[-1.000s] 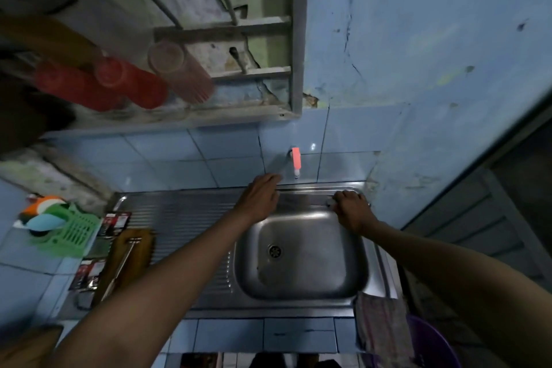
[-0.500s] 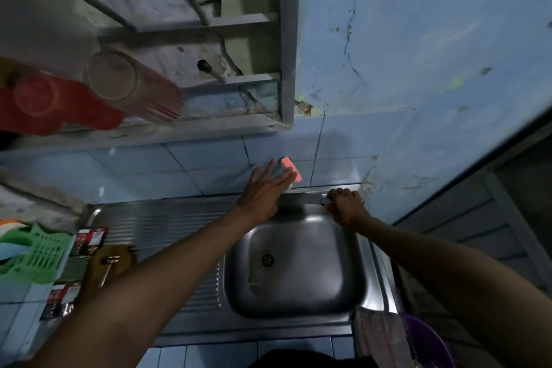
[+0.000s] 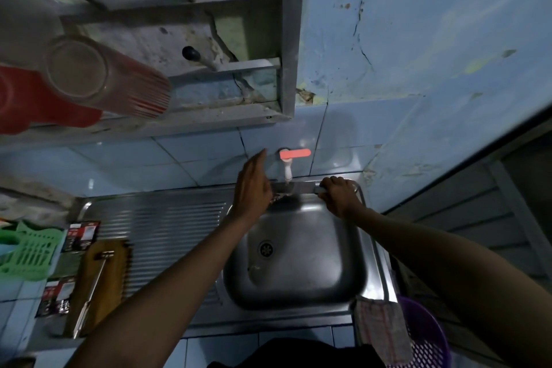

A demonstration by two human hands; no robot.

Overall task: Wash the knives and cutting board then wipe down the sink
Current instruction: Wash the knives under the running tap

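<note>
My right hand [image 3: 339, 197] grips the handle of a knife [image 3: 294, 188], held level over the back edge of the steel sink [image 3: 298, 278], its blade pointing left under the white tap [image 3: 287, 172]. The tap's red lever [image 3: 295, 154] points right. My left hand [image 3: 252, 188] is beside the blade's tip with fingers stretched out, just left of the tap. Something dark shows under the blade near my left palm; I cannot tell what it is. A wooden cutting board [image 3: 115, 272] lies on the left of the draining board, with a second knife [image 3: 94, 287] on it.
A green basket [image 3: 28, 249] and sachets [image 3: 82, 234] sit left of the board. A checked cloth [image 3: 379, 329] hangs over the sink's front right corner above a purple basket [image 3: 425, 340]. A shelf with red cups [image 3: 89, 84] juts out overhead at left.
The red tap lever has swung from pointing down to pointing right. My left hand has come off the lever and dropped toward the knife blade. My right hand keeps holding the knife.
</note>
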